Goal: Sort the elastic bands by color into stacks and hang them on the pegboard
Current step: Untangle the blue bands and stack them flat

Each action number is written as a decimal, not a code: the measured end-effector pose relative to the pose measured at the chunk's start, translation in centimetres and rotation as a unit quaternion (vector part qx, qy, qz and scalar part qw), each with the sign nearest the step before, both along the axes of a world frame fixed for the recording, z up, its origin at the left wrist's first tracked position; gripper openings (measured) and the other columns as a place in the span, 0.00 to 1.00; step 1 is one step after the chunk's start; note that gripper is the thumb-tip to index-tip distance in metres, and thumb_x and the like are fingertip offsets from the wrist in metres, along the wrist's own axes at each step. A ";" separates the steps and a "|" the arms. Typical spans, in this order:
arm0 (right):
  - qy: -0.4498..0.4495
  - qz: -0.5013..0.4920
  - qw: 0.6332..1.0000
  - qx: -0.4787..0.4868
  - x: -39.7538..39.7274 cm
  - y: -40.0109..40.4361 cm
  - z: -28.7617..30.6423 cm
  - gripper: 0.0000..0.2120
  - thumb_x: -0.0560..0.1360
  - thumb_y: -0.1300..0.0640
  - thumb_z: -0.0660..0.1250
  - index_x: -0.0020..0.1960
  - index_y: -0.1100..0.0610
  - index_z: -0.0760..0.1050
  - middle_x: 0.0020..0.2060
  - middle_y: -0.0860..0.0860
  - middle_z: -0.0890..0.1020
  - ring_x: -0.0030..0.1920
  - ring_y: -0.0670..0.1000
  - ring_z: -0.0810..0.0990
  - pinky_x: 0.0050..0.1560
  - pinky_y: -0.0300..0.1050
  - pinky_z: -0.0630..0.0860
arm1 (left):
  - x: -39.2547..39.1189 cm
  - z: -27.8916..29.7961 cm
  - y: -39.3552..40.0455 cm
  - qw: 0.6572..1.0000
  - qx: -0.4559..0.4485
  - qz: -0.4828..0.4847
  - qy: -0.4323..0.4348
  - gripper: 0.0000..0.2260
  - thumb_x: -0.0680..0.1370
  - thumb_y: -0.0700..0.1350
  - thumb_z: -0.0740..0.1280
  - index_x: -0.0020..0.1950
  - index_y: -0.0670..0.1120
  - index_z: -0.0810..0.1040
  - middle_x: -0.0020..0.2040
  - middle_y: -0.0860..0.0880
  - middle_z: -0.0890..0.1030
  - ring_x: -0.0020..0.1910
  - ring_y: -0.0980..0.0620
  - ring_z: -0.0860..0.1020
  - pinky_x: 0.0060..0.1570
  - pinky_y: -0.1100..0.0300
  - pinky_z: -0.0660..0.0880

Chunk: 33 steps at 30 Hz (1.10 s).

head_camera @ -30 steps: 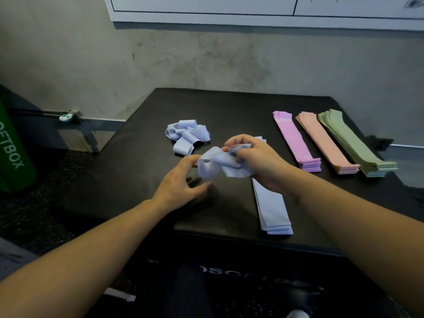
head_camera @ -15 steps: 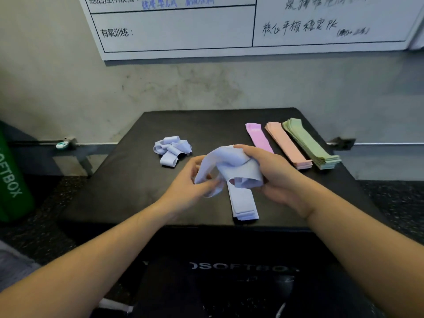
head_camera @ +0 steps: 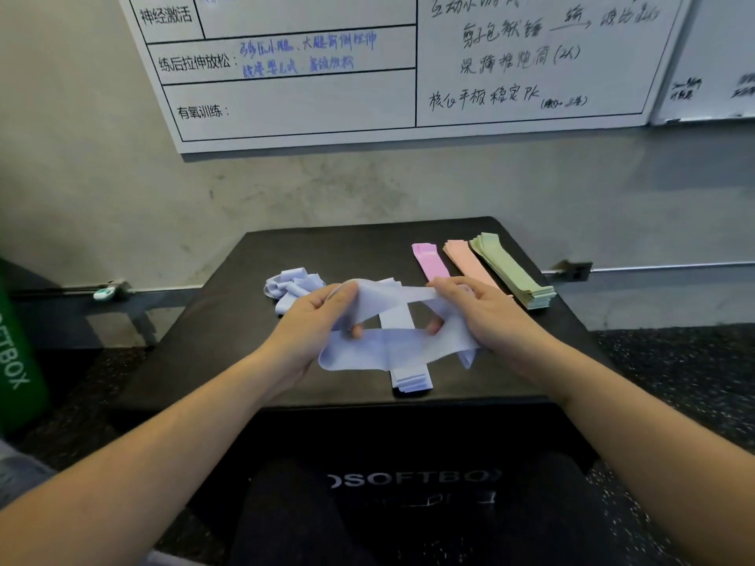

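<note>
Both hands hold one pale blue band (head_camera: pixel 392 353) above the near part of the black tabletop (head_camera: pixel 212 341). The left hand (head_camera: pixel 314 320) has its grip closed on the band's left end, fingers curled round the fabric; the right hand (head_camera: pixel 478 312) pinches the right end likewise. A second ago this band was a crumpled wad bunched between the hands; it is now drawn out sideways into an open loop, with the upper run taut between the two grips and the lower run sagging. Judgement: the band is being straightened for flattening, so the sorting step for this piece is nearly ready for placement.

Directly beneath the grips lies the flat blue stack (head_camera: pixel 408 377), its near end showing below the held band (the likely destination). Just beyond the left grip sits a loose tangle of blue bands (head_camera: pixel 290 285), unsorted. Beyond the right grip lie three finished stacks side by side: pink stack (head_camera: pixel 425 259), peach stack (head_camera: pixel 465 259) and green stack (head_camera: pixel 510 271). Judgement: only blue remains to sort; no hanging has begun.

On the far wall hangs a whiteboard (head_camera: pixel 367 96) with handwriting.

Not established: the pegboard is not in view. The middle of the blue stack and the near ends of the pink and peach stacks are covered by the band and the right hand. The count of bands in the tangle cannot be made out.
</note>
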State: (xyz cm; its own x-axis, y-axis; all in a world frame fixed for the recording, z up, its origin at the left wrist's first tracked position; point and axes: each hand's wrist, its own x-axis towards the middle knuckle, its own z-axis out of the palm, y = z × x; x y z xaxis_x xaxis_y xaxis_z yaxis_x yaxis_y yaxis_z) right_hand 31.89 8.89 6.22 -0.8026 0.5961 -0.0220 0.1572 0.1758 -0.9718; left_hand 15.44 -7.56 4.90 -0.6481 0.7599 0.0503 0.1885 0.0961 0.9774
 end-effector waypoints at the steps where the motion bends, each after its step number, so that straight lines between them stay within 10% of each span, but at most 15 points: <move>1: 0.002 0.012 1.000 0.014 0.5 -0.1 0.2 0.17 0.80 0.41 0.64 0.61 0.51 0.77 0.41 0.52 0.87 0.42 0.49 0.85 0.46 0.41 0.78 | 0.3 0.5 -0.1 1.000 0.012 0.012 -0.010 0.22 0.85 0.51 0.61 0.33 0.58 0.84 0.33 0.50 0.79 0.39 0.54 0.78 0.45 0.63 0.75; 10: -0.055 0.058 0.994 0.076 2.6 -0.6 0.0 0.05 0.77 0.52 0.70 0.51 0.49 0.82 0.47 0.45 0.84 0.46 0.44 0.82 0.46 0.37 0.76 | 2.1 2.8 -0.9 0.996 0.052 0.012 -0.074 0.15 0.84 0.55 0.62 0.47 0.45 0.75 0.39 0.43 0.75 0.36 0.49 0.74 0.42 0.56 0.70; 14: -0.014 0.052 0.996 0.064 2.1 -1.3 -1.0 0.16 0.76 0.54 0.72 0.62 0.44 0.75 0.51 0.48 0.86 0.52 0.48 0.84 0.53 0.45 0.79 | 4.1 4.2 -0.4 0.988 0.060 -0.002 -0.142 0.10 0.86 0.52 0.60 0.54 0.46 0.75 0.34 0.48 0.75 0.30 0.53 0.75 0.32 0.64 0.73; 19: 0.052 -0.012 0.998 0.038 1.4 -2.3 -2.2 0.25 0.70 0.55 0.76 0.60 0.42 0.67 0.55 0.48 0.80 0.54 0.50 0.83 0.53 0.48 0.79 | 5.4 5.7 0.9 0.979 0.066 0.016 -0.190 0.09 0.84 0.52 0.64 0.47 0.50 0.76 0.38 0.48 0.76 0.43 0.49 0.77 0.49 0.52 0.75; 24: 0.234 -0.119 0.962 0.073 1.9 -5.2 -2.1 0.10 0.76 0.62 0.72 0.50 0.54 0.72 0.46 0.52 0.80 0.42 0.44 0.78 0.45 0.38 0.75 | 5.9 6.0 2.4 0.969 0.054 0.050 -0.236 0.16 0.83 0.54 0.66 0.36 0.50 0.74 0.35 0.50 0.74 0.43 0.50 0.74 0.47 0.55 0.75; 28: 0.162 0.008 0.983 0.091 1.7 -6.4 -2.2 0.20 0.74 0.52 0.77 0.61 0.48 0.71 0.54 0.45 0.82 0.53 0.44 0.82 0.53 0.39 0.80 | 6.0 6.1 3.4 0.960 0.057 0.074 -0.264 0.13 0.83 0.54 0.66 0.47 0.46 0.76 0.43 0.46 0.75 0.45 0.49 0.75 0.52 0.51 0.80; 33: 0.150 -0.075 0.982 0.084 1.3 -5.8 -2.7 0.04 0.79 0.59 0.70 0.51 0.52 0.82 0.43 0.44 0.86 0.47 0.44 0.84 0.50 0.47 0.80 | 5.9 6.1 3.8 0.947 0.076 0.090 -0.299 0.11 0.83 0.51 0.66 0.50 0.44 0.74 0.39 0.47 0.75 0.39 0.51 0.76 0.44 0.55 0.80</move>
